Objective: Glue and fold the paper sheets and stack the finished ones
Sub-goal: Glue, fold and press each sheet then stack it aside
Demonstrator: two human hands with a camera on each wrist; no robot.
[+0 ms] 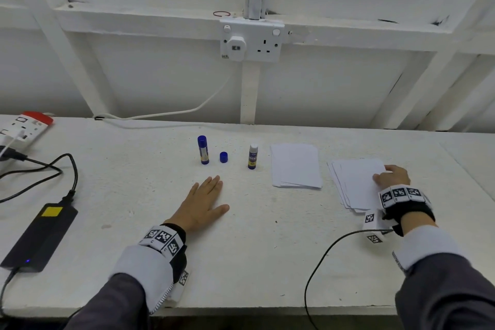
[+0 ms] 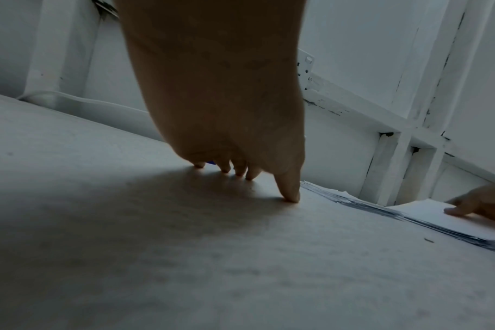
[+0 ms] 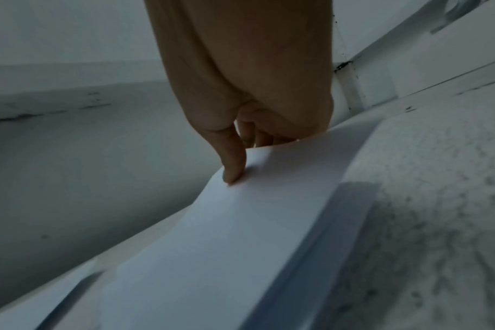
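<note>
Left hand [image 1: 201, 202] flat, fingers straight, on white table [image 1: 139, 195] | right hand [image 1: 393, 175] at 3 o'clock pinches top white paper sheet [image 3: 240, 223] of fanned stack [image 1: 351, 185]

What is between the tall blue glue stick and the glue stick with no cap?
In the head view, a loose blue cap stands between the capped glue stick and the open glue stick.

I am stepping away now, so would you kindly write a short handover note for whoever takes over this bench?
Left hand: flat on the table, holding nothing.
Right hand: pinching the top sheet of the fanned paper pile at far right, lifting its edge.
Between them: a neater paper stack, an uncapped glue stick, its loose blue cap, and a capped glue stick, all upright.
Done: one stick opened; whether either pile holds finished sheets I cannot tell.
Left: bring the sheet over, glue, fold, stack.
</note>
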